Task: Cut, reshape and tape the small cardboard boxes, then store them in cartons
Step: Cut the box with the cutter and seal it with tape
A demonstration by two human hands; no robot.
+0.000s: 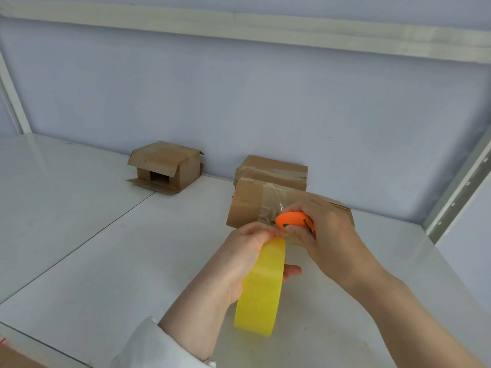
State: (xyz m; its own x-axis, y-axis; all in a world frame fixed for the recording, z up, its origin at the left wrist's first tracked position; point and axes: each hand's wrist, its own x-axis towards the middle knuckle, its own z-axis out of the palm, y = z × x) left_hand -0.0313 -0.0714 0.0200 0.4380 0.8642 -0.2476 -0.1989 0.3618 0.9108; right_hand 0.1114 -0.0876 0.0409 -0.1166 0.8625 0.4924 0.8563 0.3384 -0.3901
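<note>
My left hand (245,257) grips a large yellow roll of tape (261,286), held on edge above the white table. My right hand (322,233) holds a small orange cutter (293,220) against the clear strip of tape (275,200) that runs from the roll onto a small cardboard box (248,204) just behind my hands. Part of that box is hidden by my right hand. A second taped box (272,170) stands right behind it, by the wall. Further left an open box (164,166) sits with its flaps loose.
The white table (106,261) has a seam running diagonally across its left side. A pale blue wall closes off the back. A metal upright (457,189) stands at the right edge and a white post (12,96) at the far left.
</note>
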